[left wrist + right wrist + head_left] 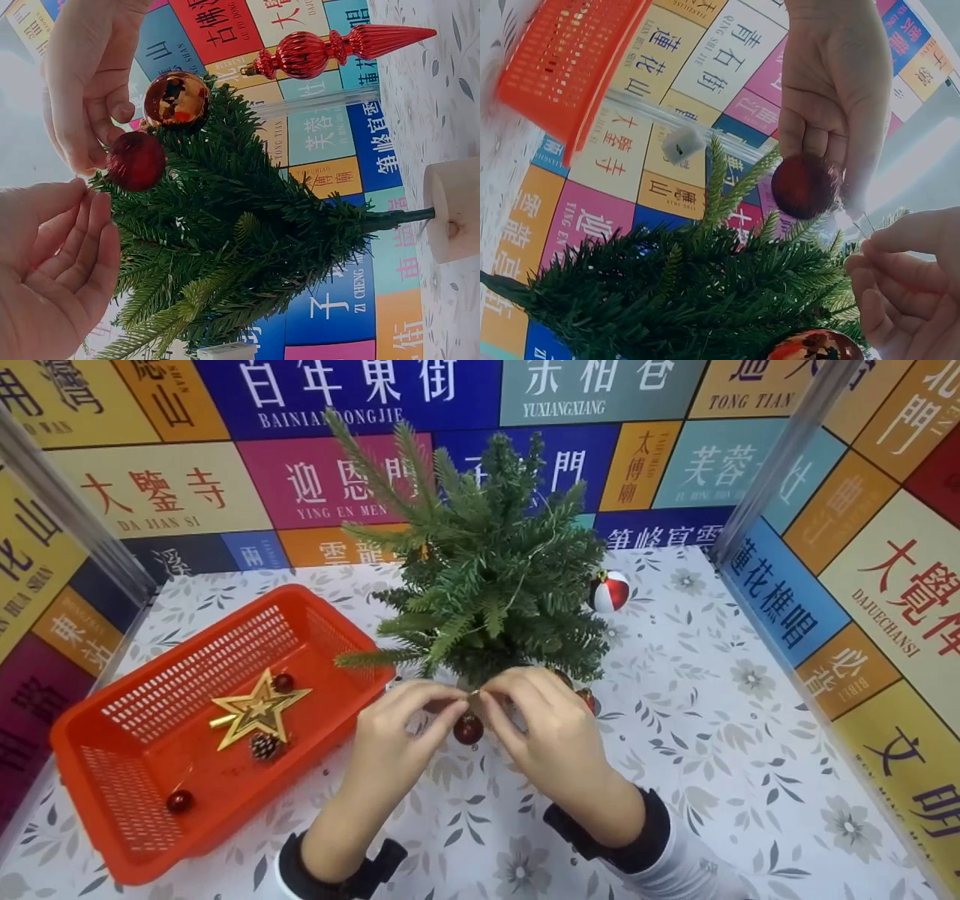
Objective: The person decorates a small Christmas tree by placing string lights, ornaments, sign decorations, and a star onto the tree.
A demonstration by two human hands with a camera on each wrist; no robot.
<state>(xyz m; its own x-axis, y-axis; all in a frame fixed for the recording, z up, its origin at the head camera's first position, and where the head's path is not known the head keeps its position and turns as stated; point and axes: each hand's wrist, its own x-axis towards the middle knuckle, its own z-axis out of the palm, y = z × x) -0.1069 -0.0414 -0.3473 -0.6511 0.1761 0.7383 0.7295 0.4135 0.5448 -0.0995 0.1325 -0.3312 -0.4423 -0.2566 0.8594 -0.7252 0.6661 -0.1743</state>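
In front of a small artificial Christmas tree (487, 562), a dark red Christmas ball (469, 729) hangs between both hands. My left hand (401, 735) pinches its thin hanging string between thumb and forefinger. From the other side my right hand (555, 727) pinches the string too, and the fingertips of both hands nearly meet. A bit of that string (865, 223) shows in the right wrist view. Close by on the tree hangs a shiny copper-coloured ball (176, 103). A long red ribbed ornament (322, 52) is beyond it in the left wrist view.
A red plastic basket (217, 817) at the left holds a gold star (260, 709), a pinecone (264, 746) and two small dark red balls (179, 801). A red-and-white ball (609, 591) hangs at the tree's right. The tree has a wooden base (454, 210). Printed panels surround the table.
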